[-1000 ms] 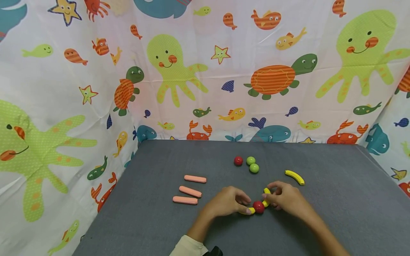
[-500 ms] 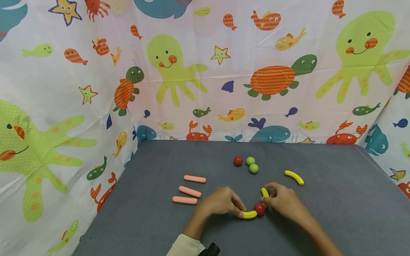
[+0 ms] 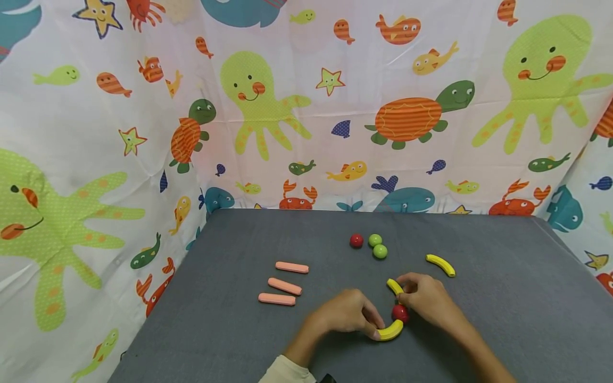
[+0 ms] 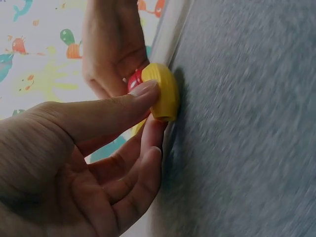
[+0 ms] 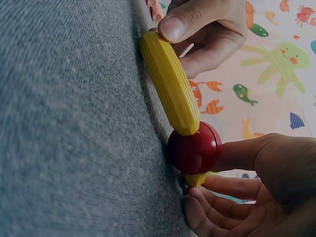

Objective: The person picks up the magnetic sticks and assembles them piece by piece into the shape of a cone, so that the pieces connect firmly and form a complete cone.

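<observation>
- Behind the grey table [image 3: 215,346], a printed white cloth [image 3: 306,106] is hung.
- By the left hand [image 3: 351,314], the near yellow piece [image 3: 391,331] is pinched at one end.
- By the right hand [image 3: 428,298], the far yellow piece [image 3: 394,286] is pinched.
- Near the left hand, three pink sticks [image 3: 284,286] are laid side by side.
- Behind the right hand, a loose yellow piece [image 3: 440,265] is laid.
- Between the held pieces, a red ball [image 3: 400,314] is met by the near yellow piece.
- Farther back, two touching green balls [image 3: 380,251] are set beside a second red ball [image 3: 356,241].
</observation>
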Demonstrator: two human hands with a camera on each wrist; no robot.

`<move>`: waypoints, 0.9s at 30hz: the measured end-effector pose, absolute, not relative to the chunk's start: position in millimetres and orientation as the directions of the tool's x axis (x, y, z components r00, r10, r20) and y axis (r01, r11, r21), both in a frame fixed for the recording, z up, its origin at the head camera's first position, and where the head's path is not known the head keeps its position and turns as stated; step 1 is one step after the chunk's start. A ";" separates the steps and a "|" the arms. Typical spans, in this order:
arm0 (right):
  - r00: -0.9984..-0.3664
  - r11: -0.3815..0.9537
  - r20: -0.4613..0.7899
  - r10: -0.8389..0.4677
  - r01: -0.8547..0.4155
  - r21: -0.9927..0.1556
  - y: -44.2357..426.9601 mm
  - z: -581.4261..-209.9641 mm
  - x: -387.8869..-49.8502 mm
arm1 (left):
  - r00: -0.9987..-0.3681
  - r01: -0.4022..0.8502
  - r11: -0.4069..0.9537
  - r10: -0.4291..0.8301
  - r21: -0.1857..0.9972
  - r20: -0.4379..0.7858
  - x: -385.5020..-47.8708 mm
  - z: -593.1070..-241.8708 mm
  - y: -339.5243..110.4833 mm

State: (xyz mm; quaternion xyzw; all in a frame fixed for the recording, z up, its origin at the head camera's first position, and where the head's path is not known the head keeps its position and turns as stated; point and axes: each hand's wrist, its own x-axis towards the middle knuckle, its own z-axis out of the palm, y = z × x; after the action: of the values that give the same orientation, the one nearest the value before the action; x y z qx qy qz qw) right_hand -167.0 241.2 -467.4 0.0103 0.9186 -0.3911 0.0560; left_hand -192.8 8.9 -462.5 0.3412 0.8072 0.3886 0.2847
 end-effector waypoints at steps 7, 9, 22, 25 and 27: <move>-0.997 0.697 -0.056 -0.048 0.006 -0.717 244.3 -467.7 -166.3 | -0.605 0.351 0.454 0.778 0.819 -0.172 -186.3 -466.4 18.4; -0.997 0.692 -0.048 -0.053 -0.002 -0.722 245.3 -467.4 -166.1 | -0.609 0.356 0.454 0.776 0.817 -0.166 -184.1 -467.9 21.0; -0.998 0.686 -0.041 -0.051 -0.005 -0.728 249.2 -467.9 -167.0 | -0.614 0.335 0.431 0.774 0.838 -0.153 -177.0 -470.8 28.8; -0.998 0.690 -0.044 -0.049 -0.001 -0.724 249.1 -467.7 -167.1 | -0.625 0.324 0.413 0.769 0.851 -0.135 -180.0 -473.5 27.6; -0.998 0.693 -0.046 -0.047 0.001 -0.721 248.9 -467.9 -167.3 | -0.643 0.328 0.403 0.758 0.854 -0.110 -182.7 -474.8 26.7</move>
State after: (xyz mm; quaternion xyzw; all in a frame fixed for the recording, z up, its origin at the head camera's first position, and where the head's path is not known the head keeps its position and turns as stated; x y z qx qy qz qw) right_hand -167.3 248.9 -467.9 -0.0128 0.9195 -0.3917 0.0307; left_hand -182.7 26.7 -474.8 0.3398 0.7991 0.4278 0.2508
